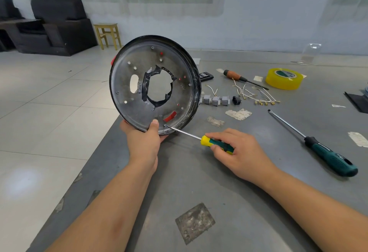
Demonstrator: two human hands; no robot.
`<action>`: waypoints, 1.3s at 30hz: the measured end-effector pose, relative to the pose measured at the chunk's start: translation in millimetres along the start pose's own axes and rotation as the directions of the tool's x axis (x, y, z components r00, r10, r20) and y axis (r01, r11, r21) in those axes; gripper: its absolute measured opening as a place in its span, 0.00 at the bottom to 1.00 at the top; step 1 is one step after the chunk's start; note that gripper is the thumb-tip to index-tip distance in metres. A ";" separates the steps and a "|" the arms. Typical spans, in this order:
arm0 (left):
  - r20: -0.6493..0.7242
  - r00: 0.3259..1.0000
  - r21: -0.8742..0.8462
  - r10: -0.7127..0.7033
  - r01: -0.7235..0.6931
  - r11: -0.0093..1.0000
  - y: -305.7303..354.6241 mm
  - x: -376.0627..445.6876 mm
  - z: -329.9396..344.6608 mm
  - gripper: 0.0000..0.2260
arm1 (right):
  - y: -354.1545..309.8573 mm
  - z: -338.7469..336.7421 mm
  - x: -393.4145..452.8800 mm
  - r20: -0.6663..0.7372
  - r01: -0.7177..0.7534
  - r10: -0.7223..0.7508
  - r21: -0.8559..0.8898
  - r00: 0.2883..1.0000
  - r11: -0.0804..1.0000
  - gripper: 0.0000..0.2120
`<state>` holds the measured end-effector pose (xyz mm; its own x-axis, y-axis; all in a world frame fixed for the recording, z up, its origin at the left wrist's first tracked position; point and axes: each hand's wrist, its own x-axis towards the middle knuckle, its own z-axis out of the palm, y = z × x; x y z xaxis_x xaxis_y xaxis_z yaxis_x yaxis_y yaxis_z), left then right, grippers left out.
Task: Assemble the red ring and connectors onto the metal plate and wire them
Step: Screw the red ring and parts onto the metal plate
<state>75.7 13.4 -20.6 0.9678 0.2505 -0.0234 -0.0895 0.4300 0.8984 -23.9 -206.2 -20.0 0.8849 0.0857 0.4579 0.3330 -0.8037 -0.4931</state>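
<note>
My left hand (144,142) grips the lower rim of the round metal plate (127,92), which stands tilted on its edge at the table's left side. Red parts of the ring (170,116) show through slots in the plate and at its left edge. My right hand (237,152) holds a yellow-green screwdriver (214,143). Its tip touches a screw (165,125) at the plate's bottom rim. Three grey connectors (216,100), a black connector (237,100) and white wires with brass terminals (256,95) lie on the table behind the plate.
A large teal-handled screwdriver (318,148) lies at the right. A wooden-handled screwdriver (239,76) and a yellow tape roll (283,78) sit further back. The grey table's edge (95,152) runs diagonally at left, with tiled floor beyond.
</note>
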 end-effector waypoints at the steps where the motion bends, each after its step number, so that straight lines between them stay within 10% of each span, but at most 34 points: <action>1: -0.001 1.000 0.000 0.001 -0.001 1.000 -0.4 0.4 -0.2 0.26 | 0.1 0.1 0.1 0.000 -0.003 0.003 0.000 1.000 1.000 0.14; 39: 0.057 0.984 0.309 0.169 -0.178 0.934 -17.1 7.6 -8.1 0.24 | -32.4 -7.9 -3.8 -0.122 0.157 -0.237 -0.460 0.964 0.874 0.08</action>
<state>82.7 15.0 -39.6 0.9507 0.2694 0.1534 -0.1832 0.0888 0.9791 -40.6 -185.2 0.1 0.7341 0.2016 0.6485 0.2804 -0.9597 -0.0191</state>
